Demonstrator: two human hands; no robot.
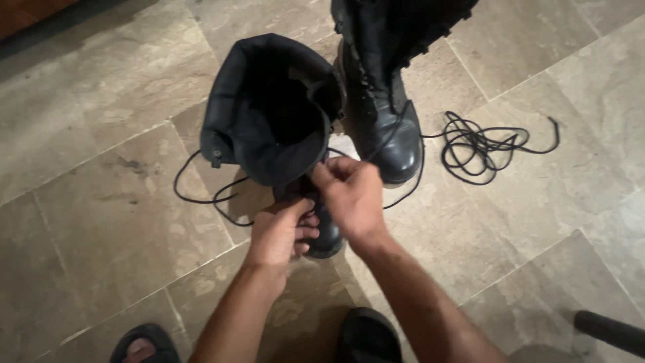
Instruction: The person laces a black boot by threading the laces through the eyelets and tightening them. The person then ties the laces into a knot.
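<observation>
Sandals: black sandal (142,341) and dark shoe (368,336) at bottom edge, on tiled floor (101,222).
Left hand (279,234): fingers curled against near boot's toe (327,238); grip unclear.
Right hand (351,195): fingertips pinched on black lace (201,199) at near boot (269,107).
Second boot (383,87): upright, just behind.
Loose lace (477,144): coiled on floor, right.

I see a second black boot (386,101) standing on the stone floor tiles (101,222). Right of it lies a loose coiled lace (480,144); well below that, a dark rod (608,331).
</observation>
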